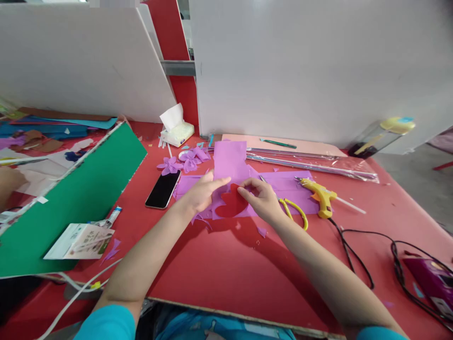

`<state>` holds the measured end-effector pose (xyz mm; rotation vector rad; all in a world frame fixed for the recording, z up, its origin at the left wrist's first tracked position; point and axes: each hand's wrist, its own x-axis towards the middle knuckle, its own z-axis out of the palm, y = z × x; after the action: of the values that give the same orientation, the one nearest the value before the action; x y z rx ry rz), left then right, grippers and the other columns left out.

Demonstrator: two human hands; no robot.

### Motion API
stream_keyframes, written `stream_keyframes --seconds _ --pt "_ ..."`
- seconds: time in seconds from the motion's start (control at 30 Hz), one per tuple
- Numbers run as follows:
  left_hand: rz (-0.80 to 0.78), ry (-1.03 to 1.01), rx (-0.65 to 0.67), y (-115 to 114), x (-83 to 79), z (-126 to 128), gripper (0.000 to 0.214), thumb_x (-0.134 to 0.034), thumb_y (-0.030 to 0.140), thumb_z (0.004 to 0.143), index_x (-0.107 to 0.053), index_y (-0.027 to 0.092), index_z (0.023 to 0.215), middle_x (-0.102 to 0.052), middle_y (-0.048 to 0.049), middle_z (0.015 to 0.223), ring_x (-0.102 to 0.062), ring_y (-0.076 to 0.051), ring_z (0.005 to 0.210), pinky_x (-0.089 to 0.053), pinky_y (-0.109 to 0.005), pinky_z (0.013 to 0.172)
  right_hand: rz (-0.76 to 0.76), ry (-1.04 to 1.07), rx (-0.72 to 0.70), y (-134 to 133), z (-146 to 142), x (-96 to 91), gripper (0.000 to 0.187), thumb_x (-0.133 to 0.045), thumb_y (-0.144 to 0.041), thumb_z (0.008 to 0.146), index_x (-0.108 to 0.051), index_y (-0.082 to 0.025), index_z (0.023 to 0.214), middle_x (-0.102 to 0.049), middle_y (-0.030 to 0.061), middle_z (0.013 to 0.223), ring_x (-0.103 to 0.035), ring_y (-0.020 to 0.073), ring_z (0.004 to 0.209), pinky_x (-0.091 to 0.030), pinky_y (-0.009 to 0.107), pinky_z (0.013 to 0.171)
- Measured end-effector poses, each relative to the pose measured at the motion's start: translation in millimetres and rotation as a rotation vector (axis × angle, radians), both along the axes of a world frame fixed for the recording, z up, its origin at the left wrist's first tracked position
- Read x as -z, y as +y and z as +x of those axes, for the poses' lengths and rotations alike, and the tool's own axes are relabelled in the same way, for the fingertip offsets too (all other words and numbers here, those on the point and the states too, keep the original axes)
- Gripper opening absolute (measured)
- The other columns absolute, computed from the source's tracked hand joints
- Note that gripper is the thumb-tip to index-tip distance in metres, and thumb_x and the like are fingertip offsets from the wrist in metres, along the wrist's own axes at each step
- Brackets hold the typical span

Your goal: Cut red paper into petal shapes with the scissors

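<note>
My right hand (261,196) pinches the upper right edge of a red flower-shaped cutout (231,202) between thumb and fingers. The cutout lies over purple sheets (290,182) on the red table. To its left is my left hand (202,192), index finger stretched over a purple sheet (230,156) and thumb apart; the other fingers are curled and partly hidden. Yellow-handled scissors (295,210) rest just right of my right hand, their blades partly covered. Purple flowers (187,160) lie behind my left hand.
A yellow glue gun (321,196) with a black cord lies at right. A phone (163,190) and tissue pack (180,133) sit at left. A green board (81,198) divides off the left side, where another person's hand (10,184) shows. Wrapped rods (311,165) lie behind.
</note>
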<state>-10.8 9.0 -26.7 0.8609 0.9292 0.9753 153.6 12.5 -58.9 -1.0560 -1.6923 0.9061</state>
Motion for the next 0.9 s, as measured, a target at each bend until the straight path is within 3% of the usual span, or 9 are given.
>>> stream_keyframes --seconds 0.1,0.17,0.37,0.57,0.9 --pt "-0.198 -0.039 -0.108 3 4.8 3 0.007 -0.057 0.01 0.079 -0.053 0.012 0.084 -0.064 -0.0033 0.066 -0.064 -0.014 0.059 -0.052 -0.027 0.059 -0.064 -0.056 -0.02 -1 1 -0.1 0.011 -0.058 -0.026 0.075 -0.058 -0.018 0.067 -0.063 0.0006 0.066 -0.056 0.0148 0.063 -0.044 0.027 0.061" --pt "-0.24 -0.05 -0.147 5 8.2 5 0.009 -0.057 0.009 0.08 -0.05 0.014 0.076 -0.061 -0.0007 0.059 -0.062 -0.013 0.053 -0.051 -0.026 0.054 -0.094 -0.045 0.006 -2 0 2.6 0.011 -0.057 -0.027 0.075 -0.058 -0.019 0.068 -0.062 0.001 0.066 -0.055 0.015 0.062 -0.043 0.027 0.06" --pt "-0.244 -0.07 -0.145 4 7.9 8 0.008 -0.055 0.013 0.084 -0.052 0.015 0.076 -0.063 -0.0003 0.061 -0.064 -0.014 0.055 -0.052 -0.026 0.057 -0.128 0.003 0.051 0 -1 10.8 0.012 -0.056 -0.029 0.074 -0.057 -0.019 0.068 -0.061 0.002 0.068 -0.053 0.0163 0.064 -0.041 0.029 0.06" --pt "-0.216 -0.12 -0.062 2 1.7 7 0.019 -0.044 0.012 0.089 -0.055 0.013 0.074 -0.066 -0.0032 0.061 -0.065 -0.015 0.055 -0.052 -0.028 0.059 0.02 -0.06 0.108 3 0 9.5 0.01 -0.056 -0.025 0.074 -0.058 -0.019 0.067 -0.059 0.0022 0.069 -0.053 0.0165 0.066 -0.042 0.03 0.064" --pt "-0.168 0.011 -0.018 1 2.6 4 0.004 -0.055 0.014 0.083 -0.058 0.013 0.083 -0.068 -0.0058 0.069 -0.067 -0.019 0.065 -0.052 -0.033 0.065 0.156 -0.136 0.092 1 1 5.9 0.007 -0.057 -0.017 0.076 -0.058 -0.019 0.069 -0.053 0.0021 0.076 -0.053 0.0156 0.068 -0.045 0.03 0.067"
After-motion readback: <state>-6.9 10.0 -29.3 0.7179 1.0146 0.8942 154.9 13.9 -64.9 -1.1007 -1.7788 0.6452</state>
